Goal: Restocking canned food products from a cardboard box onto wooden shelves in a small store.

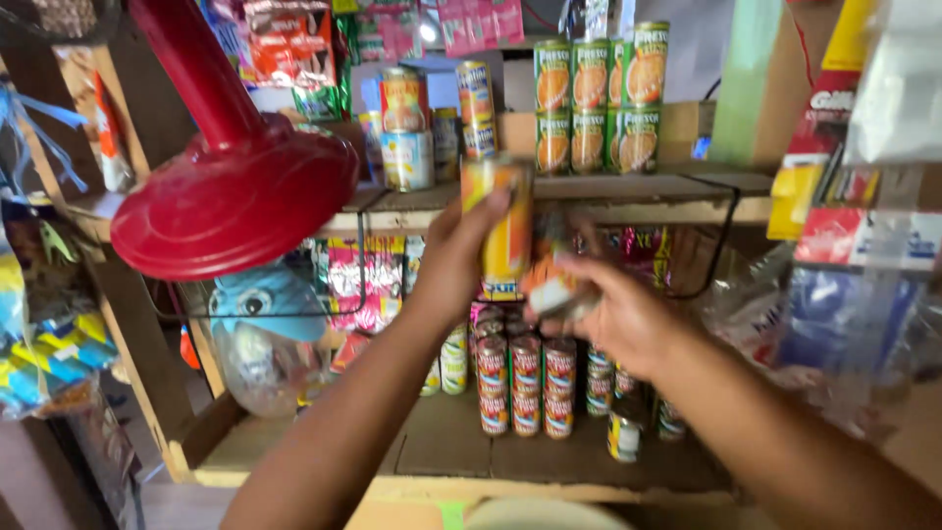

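While both arms are stretched toward the wooden shelves (628,191), a tall orange and yellow can (505,231) is held upright by the left hand (456,260), whose fingers are wrapped around its left side with the fingertips showing at the top edge. The can is kept in the air just below the front lip of the upper shelf, near the middle of the scene. Just to the right and a little lower, a smaller, blurred item (554,290) in orange and white is gripped by the right hand (613,314), fingers curled around it; what kind of item it is cannot be told. The two hands are close together, the held things almost touching.

On the upper shelf, far behind the raised can, green cans with orange pictures (599,98) are stacked in two layers, and to their left a few yellow and white tins (407,128) are set. On the lower shelf, beneath the hands, small red cans (525,383) are piled in short columns, with a few green-banded cans (608,393) to their right. At the left, a red fan base (231,196) is seen tilted, with a blue plush toy (265,304) below it. Packets in clear plastic (863,236) are hung at the right.
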